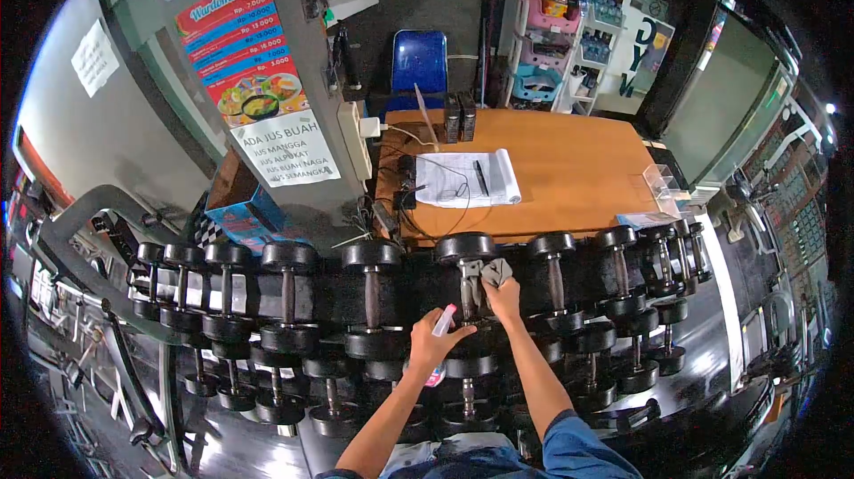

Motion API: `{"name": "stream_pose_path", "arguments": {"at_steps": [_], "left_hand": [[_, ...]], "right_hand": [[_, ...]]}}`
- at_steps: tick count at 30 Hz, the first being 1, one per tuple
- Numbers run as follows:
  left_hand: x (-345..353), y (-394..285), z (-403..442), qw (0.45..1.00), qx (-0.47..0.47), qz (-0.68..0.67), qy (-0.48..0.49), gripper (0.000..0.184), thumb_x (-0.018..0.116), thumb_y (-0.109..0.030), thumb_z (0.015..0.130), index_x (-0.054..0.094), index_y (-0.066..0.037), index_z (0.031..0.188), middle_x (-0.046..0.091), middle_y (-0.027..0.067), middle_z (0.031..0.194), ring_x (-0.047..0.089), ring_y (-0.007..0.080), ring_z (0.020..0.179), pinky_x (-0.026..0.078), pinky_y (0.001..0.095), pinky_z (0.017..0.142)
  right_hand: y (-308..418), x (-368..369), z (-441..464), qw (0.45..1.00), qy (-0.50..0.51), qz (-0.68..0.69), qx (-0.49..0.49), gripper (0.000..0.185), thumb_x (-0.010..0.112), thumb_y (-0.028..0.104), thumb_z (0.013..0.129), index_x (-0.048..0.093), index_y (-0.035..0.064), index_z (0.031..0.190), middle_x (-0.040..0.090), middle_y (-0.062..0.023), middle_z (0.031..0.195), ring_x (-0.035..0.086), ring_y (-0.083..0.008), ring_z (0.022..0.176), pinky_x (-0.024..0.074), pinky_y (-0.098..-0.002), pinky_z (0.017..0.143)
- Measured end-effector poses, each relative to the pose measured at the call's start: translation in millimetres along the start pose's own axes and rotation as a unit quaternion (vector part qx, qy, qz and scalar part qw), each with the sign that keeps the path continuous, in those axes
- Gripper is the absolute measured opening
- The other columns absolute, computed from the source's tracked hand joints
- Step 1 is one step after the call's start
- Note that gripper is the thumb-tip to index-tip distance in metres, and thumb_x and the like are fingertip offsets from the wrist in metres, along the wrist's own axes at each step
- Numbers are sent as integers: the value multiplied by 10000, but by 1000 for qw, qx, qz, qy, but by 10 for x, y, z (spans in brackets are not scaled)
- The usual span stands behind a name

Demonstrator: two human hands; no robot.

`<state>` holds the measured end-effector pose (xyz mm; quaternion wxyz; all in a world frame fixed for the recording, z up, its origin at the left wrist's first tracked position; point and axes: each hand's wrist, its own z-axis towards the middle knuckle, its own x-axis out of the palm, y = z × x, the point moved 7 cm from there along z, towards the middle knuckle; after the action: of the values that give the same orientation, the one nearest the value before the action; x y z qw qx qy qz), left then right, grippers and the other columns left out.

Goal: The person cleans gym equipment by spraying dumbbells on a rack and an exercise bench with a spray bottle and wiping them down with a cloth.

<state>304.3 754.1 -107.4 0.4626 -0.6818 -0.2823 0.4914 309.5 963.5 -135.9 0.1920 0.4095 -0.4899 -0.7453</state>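
My left hand (430, 343) is wrapped round a spray bottle (444, 320) with a pinkish-red top, above the dumbbell rack. In my right hand (503, 298) is a grey cloth (495, 274), held against the upper part of a black dumbbell (464, 249) in the middle of the top row. Part of the cloth hangs over that dumbbell's handle. My left fingertips are close to the lower end of the same handle. Another black dumbbell (372, 255) lies just to the left, and one more (551, 245) to the right.
Behind the rack stands an orange-brown desk (569, 168) with an open notebook (454, 180), a pen and cables. A pillar (325, 132) with a menu rises at the left. Further back are a blue chair (420, 61) and a shelf (540, 48). More dumbbells fill a lower row.
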Motion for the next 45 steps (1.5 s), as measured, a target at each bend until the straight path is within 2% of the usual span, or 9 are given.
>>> {"name": "stream_pose_path", "arguments": {"at_steps": [2, 7, 11, 20, 26, 31, 36, 43, 45], "left_hand": [[-1, 12, 11, 1000, 0, -7, -1, 490, 884, -382, 631, 600, -8, 774, 576, 16, 684, 513, 92, 624, 453, 275, 587], [-94, -249, 167, 997, 75, -14, -10, 378, 840, -292, 714, 620, -2, 817, 588, 11, 640, 525, 80, 569, 452, 265, 535], [-203, -474, 503, 994, 1, -110, 23, 386, 788, -234, 771, 666, 32, 1023, 619, 30, 646, 524, 58, 476, 428, 237, 432], [-131, -575, 1106, 994, -13, -88, 58, 312, 738, -245, 782, 697, 18, 946, 624, 52, 607, 575, 101, 448, 473, 263, 425], [-185, -493, 1191, 986, -42, -153, 59, 323, 746, -188, 783, 681, 41, 1002, 634, 58, 649, 561, 90, 455, 460, 266, 418], [-349, -210, 1284, 990, -33, -126, -57, 360, 765, -165, 772, 644, 46, 1038, 662, 80, 753, 606, 122, 513, 478, 278, 453], [-266, 19, 1362, 990, 11, -95, -100, 392, 794, -235, 764, 635, 48, 983, 639, 67, 731, 606, 130, 556, 494, 290, 498], [-169, 101, 1401, 976, -119, -184, 5, 446, 830, -336, 734, 587, 26, 826, 552, 0, 687, 528, 81, 538, 480, 264, 471], [-147, 103, 1408, 972, -115, -203, 16, 437, 823, -338, 743, 590, 23, 826, 549, -5, 692, 518, 76, 530, 474, 257, 463]], "right_hand": [[-214, 20, -64, 990, 26, 11, 139, 272, 722, 186, 775, 633, -20, 928, 680, -158, 812, 677, -277, 762, 496, -373, 664], [353, -290, -270, 964, 211, -107, 122, 308, 742, 196, 766, 640, 10, 989, 683, -200, 907, 650, -370, 907, 503, -396, 743], [220, -318, -415, 981, 161, -67, 82, 417, 719, 108, 756, 582, 9, 1137, 679, -202, 992, 651, -337, 972, 503, -354, 807], [-166, -350, -550, 991, 54, 9, 122, 407, 627, 63, 787, 568, -7, 1184, 685, -128, 936, 620, -159, 865, 469, -308, 736], [257, -464, -75, 994, 1, 81, 78, 255, 706, 146, 811, 619, 12, 1010, 662, -96, 817, 585, -152, 709, 452, -338, 636], [798, -74, 449, 983, -42, -140, -113, 307, 745, 204, 728, 664, 21, 960, 666, -181, 926, 631, -379, 874, 513, -453, 766], [1216, 222, 468, 932, -22, -275, -237, 291, 740, 215, 711, 664, 72, 953, 651, -131, 947, 637, -353, 845, 528, -414, 710], [287, -278, 607, 994, -99, 41, 6, 358, 713, 286, 803, 613, -57, 820, 663, -171, 821, 640, -269, 714, 498, -378, 640], [-433, -106, 499, 953, -38, 105, 281, 326, 679, 265, 863, 578, -45, 851, 590, -94, 737, 517, -203, 606, 415, -377, 575]]}}
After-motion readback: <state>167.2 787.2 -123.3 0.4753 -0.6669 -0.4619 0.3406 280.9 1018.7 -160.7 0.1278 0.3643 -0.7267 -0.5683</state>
